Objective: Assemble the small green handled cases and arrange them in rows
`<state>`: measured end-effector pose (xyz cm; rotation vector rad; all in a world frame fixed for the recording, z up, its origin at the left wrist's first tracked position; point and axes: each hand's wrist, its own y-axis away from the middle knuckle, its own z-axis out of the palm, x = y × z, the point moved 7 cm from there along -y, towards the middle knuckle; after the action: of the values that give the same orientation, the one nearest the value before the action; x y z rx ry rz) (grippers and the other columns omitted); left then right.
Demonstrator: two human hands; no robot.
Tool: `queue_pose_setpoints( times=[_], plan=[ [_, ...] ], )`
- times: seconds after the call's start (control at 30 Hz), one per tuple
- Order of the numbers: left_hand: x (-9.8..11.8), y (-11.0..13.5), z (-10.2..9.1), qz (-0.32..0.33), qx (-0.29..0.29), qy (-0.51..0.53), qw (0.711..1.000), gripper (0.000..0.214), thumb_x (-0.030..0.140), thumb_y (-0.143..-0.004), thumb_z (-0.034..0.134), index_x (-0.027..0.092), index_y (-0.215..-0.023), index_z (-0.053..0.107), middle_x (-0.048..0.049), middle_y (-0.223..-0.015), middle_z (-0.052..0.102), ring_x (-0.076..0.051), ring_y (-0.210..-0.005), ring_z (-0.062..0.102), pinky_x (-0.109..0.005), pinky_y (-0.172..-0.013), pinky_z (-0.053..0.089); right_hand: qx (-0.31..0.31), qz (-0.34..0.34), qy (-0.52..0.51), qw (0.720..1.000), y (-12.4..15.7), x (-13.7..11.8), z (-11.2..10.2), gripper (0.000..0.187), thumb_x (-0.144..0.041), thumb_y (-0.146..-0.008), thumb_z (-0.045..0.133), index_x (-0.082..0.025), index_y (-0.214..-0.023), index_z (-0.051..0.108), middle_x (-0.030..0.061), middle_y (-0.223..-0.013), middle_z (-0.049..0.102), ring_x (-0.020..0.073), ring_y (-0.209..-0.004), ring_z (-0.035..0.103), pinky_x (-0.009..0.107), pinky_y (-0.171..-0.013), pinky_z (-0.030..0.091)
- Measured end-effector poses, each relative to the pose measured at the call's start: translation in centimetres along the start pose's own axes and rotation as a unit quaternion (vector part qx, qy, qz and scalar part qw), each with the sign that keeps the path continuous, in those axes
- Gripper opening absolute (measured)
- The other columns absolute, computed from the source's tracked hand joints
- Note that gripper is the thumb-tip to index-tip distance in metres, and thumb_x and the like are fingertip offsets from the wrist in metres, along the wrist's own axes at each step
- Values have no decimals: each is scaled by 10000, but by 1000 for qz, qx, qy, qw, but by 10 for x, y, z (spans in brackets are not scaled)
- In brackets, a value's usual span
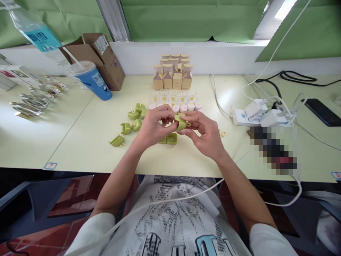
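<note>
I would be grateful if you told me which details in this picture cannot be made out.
All in the head view:
Green case: partly hidden by fingers of the left hand and right hand.
Bottle: top cut off by the picture's edge.
Object at right: blurred by pixel blocks; identity unclear.
Yellow pieces: too small to identify.

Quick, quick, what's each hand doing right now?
Left hand: closed, thumb and fingertips holding a small green piece.
Right hand: closed, holding the same green piece.
</note>
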<state>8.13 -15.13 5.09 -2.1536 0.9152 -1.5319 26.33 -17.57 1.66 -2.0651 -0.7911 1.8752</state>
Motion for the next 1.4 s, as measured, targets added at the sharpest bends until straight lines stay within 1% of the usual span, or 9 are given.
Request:
queue_pose_setpoints(
  times=[0.23, 0.5, 0.67, 0.87, 0.97, 1.07, 1.2, 1.3, 1.4],
  plan=[
    [-4, -1, -4, -20, -9, 19, 1000, 94, 163, -864, 800, 222, -833, 867, -24, -821, 721, -112, -705, 584, -275, -641, 462, -13, -4, -23, 1000, -1, -5, -5, 329, -470, -1045, 923, -282, -1268, 769, 70, -1356, 784, 217, -1055, 872, 441, -962, 801],
    [-6, -2, -45, -56, 89, -47, 993, 120, 349, -946, 891, 237, -914, 919, -70, -940, 823, -155, -779, 697, -284, -619, 536, 37, 71, 92, 992, -9, -2, -70, 572, -381, -947, 920, -352, -1489, 740, 60, -1420, 714, 232, -1093, 822, 421, -940, 784],
    [-3, -1, -41, -50, 101, -94, 989, 100, 320, -970, 880, 243, -938, 935, -66, -951, 834, -152, -808, 716, -265, -651, 585, -156, 123, 266, 943, -7, 23, -41, 155, -172, -901, 872, -243, -1035, 838, 68, -1231, 847, 285, -1112, 804, 471, -998, 677],
    [-2, -1, -33, -25, 108, -81, 991, 100, 270, -965, 865, 237, -973, 960, -45, -922, 813, -127, -764, 734, -236, -631, 635, -266, 207, 390, 857, 2, 41, -6, 283, -158, -876, 999, -216, -1003, 752, 86, -1129, 860, 320, -1091, 795, 431, -941, 593],
    [-3, 0, -25, -40, 93, -60, 993, 115, 295, -988, 855, 227, -982, 948, -47, -956, 802, -145, -773, 767, -251, -623, 692, -201, 174, 319, 910, -2, 29, -14, 461, -221, -835, 1054, -237, -1194, 766, 122, -1336, 848, 374, -1291, 783, 511, -1046, 643],
    [6, 3, -13, 10, 90, -78, 993, 111, 259, -1021, 832, 236, -997, 938, -44, -955, 793, -147, -791, 767, -263, -665, 706, -104, 173, 66, 977, -4, 15, -24, 505, -489, -964, 987, -281, -1358, 750, 112, -1416, 844, 315, -1200, 855, 507, -991, 730],
    [22, 11, 8, 119, 96, -143, 978, 144, 192, -1055, 804, 256, -1042, 931, -34, -923, 785, -123, -757, 706, -255, -669, 621, -52, 182, -147, 971, -5, 6, -15, 583, -605, -910, 1028, -263, -1325, 802, 56, -1114, 904, 237, -905, 891, 452, -890, 788],
    [20, 11, 18, 117, 39, -168, 978, 189, 223, -1097, 764, 278, -1166, 932, -55, -1018, 811, -137, -797, 721, -269, -690, 617, -5, 160, -96, 982, -7, 5, -24, 517, -582, -853, 1062, -232, -1173, 857, 51, -1022, 905, 244, -880, 878, 451, -872, 788],
    [17, 8, 6, 82, -21, -166, 983, 331, 311, -1113, 758, 283, -1418, 883, -106, -1226, 837, -206, -1007, 791, -300, -753, 670, 16, 161, 139, 977, -5, 6, -62, 297, -408, -946, 959, -237, -1174, 875, 53, -989, 900, 260, -863, 860, 449, -854, 744]
  ],
)
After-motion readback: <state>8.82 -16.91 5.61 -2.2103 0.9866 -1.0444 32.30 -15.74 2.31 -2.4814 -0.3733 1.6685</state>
